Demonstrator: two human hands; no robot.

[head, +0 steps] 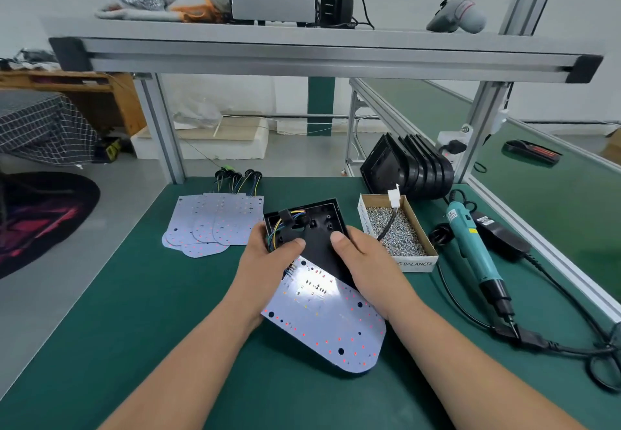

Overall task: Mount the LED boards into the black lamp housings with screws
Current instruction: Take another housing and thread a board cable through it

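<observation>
Both grips clasp one housing (312,228), tilted above the desk (161,329). My left grip (268,258) curls round its wired left edge and my right grip (363,261) round its right edge, thumbs pressing its inner face. One board (329,325) lies beneath its near edge, wired to it. Left lie spare boards (215,224); right, screw box (396,231) and screwdriver (473,248).

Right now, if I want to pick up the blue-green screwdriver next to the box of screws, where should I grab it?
Grab the screwdriver round its thick teal middle, coming down from above. It lies flat on the green mat, its bit points toward you and its cord leaves the far end, so probably skip both ends.
</observation>
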